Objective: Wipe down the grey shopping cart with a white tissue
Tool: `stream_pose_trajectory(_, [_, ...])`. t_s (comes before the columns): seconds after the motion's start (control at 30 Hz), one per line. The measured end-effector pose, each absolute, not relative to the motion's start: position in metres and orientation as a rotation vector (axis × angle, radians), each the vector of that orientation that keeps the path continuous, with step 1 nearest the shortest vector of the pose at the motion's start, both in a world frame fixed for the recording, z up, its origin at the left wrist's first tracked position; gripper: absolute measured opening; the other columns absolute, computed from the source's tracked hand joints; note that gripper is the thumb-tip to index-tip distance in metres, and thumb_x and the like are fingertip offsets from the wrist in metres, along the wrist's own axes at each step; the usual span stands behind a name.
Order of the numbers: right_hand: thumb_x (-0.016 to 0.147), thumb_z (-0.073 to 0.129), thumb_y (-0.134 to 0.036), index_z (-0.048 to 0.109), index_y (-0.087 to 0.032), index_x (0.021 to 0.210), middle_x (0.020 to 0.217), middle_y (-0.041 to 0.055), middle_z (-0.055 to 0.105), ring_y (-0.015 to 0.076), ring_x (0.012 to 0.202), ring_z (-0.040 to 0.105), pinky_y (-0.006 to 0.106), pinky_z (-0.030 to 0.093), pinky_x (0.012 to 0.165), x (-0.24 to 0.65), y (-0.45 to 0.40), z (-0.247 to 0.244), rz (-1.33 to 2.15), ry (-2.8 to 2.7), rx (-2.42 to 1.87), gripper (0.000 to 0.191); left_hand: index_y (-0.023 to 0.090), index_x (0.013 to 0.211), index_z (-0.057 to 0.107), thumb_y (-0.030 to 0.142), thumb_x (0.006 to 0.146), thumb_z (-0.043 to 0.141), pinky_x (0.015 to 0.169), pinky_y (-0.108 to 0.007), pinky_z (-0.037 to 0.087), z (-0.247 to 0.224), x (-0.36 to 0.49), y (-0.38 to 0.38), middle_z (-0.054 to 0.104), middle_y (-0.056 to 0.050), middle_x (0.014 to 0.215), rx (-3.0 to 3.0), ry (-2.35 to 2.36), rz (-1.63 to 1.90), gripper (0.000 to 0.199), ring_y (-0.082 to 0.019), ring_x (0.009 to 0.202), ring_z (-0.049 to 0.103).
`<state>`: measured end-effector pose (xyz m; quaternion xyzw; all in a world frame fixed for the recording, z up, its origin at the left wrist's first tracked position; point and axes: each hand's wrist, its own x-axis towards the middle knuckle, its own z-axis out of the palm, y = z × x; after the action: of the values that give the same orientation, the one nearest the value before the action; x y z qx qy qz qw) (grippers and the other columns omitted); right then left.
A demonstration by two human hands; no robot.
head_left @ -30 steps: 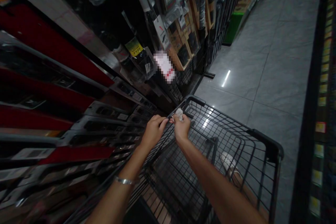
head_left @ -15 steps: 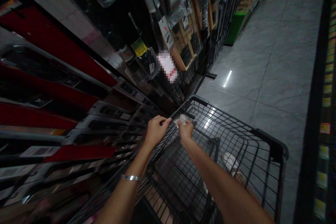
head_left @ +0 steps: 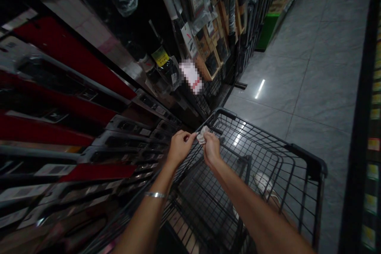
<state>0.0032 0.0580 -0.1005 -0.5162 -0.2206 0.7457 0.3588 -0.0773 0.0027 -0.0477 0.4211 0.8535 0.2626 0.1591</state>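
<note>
A crumpled white tissue [head_left: 203,135] is pinched between the thumb and fingers of my right hand [head_left: 212,149]. Just left of it, my left hand [head_left: 180,147] is closed in a pinch, its fingertips at the tissue's edge; whether they grip the tissue or something small is hidden. Both hands are over the far left rim of a black wire shopping cart [head_left: 262,131]. A silver bracelet [head_left: 155,195] circles my left wrist.
Shelves of packaged goods [head_left: 119,139] with red strips crowd the left side. Hanging packs [head_left: 208,43] line the rack ahead, beyond the cart. Grey tiled floor [head_left: 300,75] runs along the right, bordered by a dark shelf edge with price tags [head_left: 372,202]. White shoes [head_left: 263,182] show through the wire.
My right hand has turned slightly, and the tissue looks more bunched. The left hand has shifted a little to the right, staying beside the tissue. The cart has barely moved in view.
</note>
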Motion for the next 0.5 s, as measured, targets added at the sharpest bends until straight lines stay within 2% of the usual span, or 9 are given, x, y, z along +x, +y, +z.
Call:
stream_pose_trajectory(0.1, [0.057, 0.065, -0.027, 0.064, -0.015, 0.064, 0.061, -0.0020, 0.064, 0.0119, 0.060, 0.057, 0.023, 0.045, 0.060, 0.007, 0.051, -0.098, 1.930, -0.580, -1.316, 0.014, 0.017, 0.067, 0.068, 0.043, 0.083, 0.055, 0.061, -0.025, 0.040, -0.049, -0.079, 0.003, 0.055, 0.000, 0.062, 1.196, 2.433, 0.741, 0.033, -0.012, 0.061, 0.053])
stream_pose_trajectory(0.33, [0.051, 0.072, -0.020, 0.060, -0.017, 0.070, 0.056, -0.0050, 0.062, 0.0116, 0.055, 0.058, 0.022, 0.045, 0.054, 0.001, 0.036, -0.110, 1.952, -0.546, -1.374, 0.022, 0.017, 0.065, 0.068, 0.042, 0.082, 0.055, 0.060, -0.025, 0.039, -0.049, -0.080, 0.005, 0.058, 0.000, 0.061, 1.148, 2.412, 0.727, 0.033, -0.013, 0.061, 0.054])
stream_pose_trajectory(0.43, [0.057, 0.075, -0.018, 0.058, -0.016, 0.067, 0.055, -0.0060, 0.060, 0.0095, 0.052, 0.056, 0.021, 0.045, 0.052, 0.000, 0.031, -0.125, 1.981, -0.534, -1.433, 0.020, 0.017, 0.064, 0.068, 0.044, 0.082, 0.056, 0.059, -0.025, 0.039, -0.049, -0.080, 0.006, 0.057, 0.000, 0.060, 1.107, 2.417, 0.731, 0.035, -0.012, 0.060, 0.054])
stream_pose_trajectory(0.5, [0.069, 0.074, -0.021, 0.058, -0.014, 0.068, 0.057, -0.0060, 0.058, 0.0076, 0.051, 0.053, 0.020, 0.045, 0.051, 0.000, 0.027, -0.137, 2.009, -0.535, -1.482, 0.018, 0.017, 0.065, 0.069, 0.046, 0.081, 0.057, 0.058, -0.024, 0.038, -0.050, -0.079, 0.007, 0.058, 0.000, 0.061, 1.079, 2.421, 0.737, 0.035, -0.012, 0.060, 0.054])
